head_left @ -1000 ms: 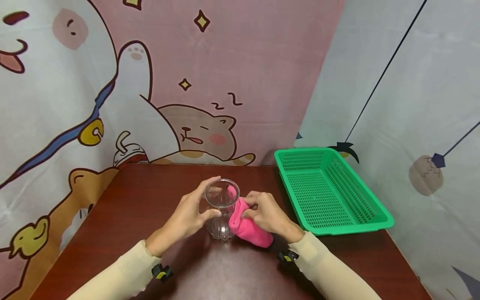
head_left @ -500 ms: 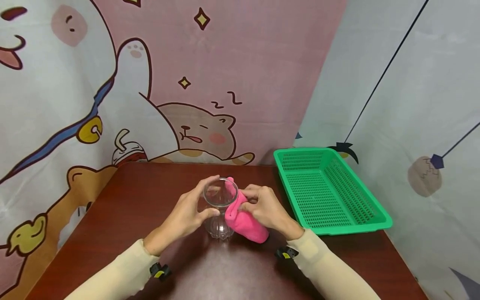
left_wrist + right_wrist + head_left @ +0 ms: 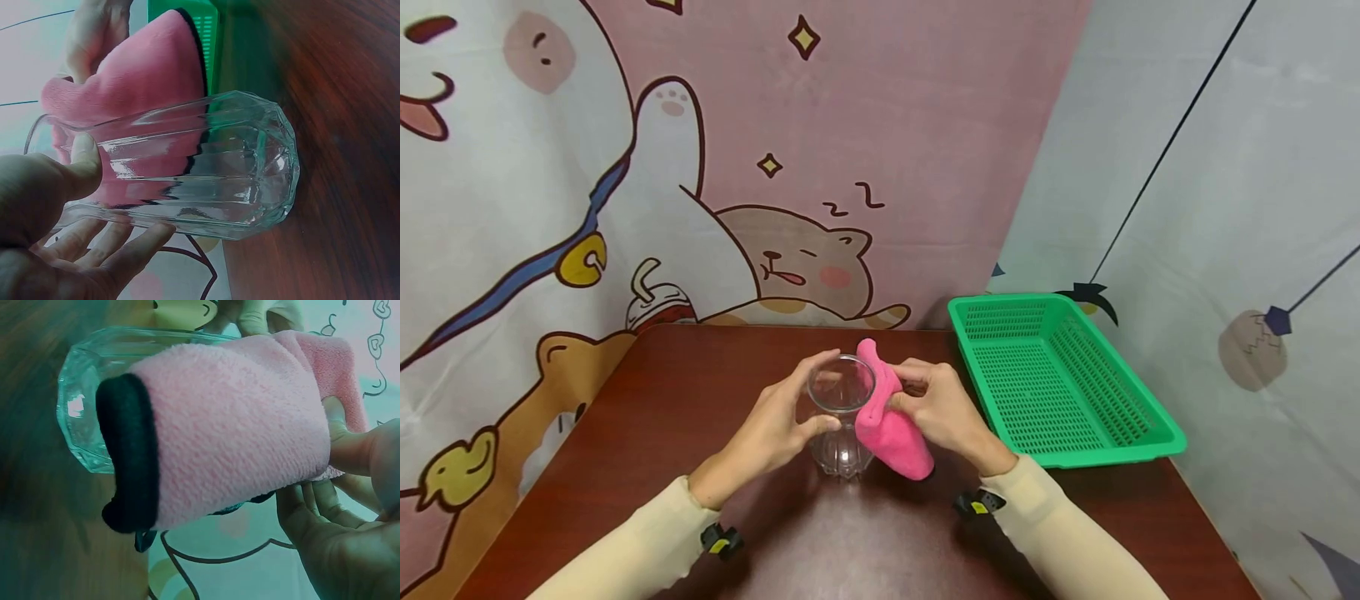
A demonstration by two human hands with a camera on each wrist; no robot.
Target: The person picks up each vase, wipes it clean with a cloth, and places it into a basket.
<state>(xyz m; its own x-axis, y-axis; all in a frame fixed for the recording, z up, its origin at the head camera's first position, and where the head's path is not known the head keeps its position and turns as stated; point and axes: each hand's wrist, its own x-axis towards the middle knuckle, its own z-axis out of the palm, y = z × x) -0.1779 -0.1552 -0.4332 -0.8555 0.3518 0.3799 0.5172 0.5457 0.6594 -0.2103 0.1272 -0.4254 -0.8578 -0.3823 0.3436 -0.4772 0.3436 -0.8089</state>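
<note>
In the head view my left hand [image 3: 767, 433] grips a clear glass vase [image 3: 842, 450] near its rim, thumb in front and fingers behind. The left wrist view shows the ribbed sides and thick base of the vase [image 3: 250, 169]. My right hand [image 3: 943, 408] pinches a folded pink cloth [image 3: 895, 437] at the vase's right side. A black border trims the cloth [image 3: 231, 425] in the right wrist view, where it covers much of the vase. Whether the vase's base touches the table is hard to tell.
A green plastic basket [image 3: 1075, 454] with slotted walls stands on the right of the dark red-brown table [image 3: 700, 375]. Behind the table hangs a cartoon-printed curtain [image 3: 925, 167].
The cloth has shifted up and to the right, so its top end now sticks up beside the vase rim. My right hand has moved slightly with it; the left hand stays nearly still.
</note>
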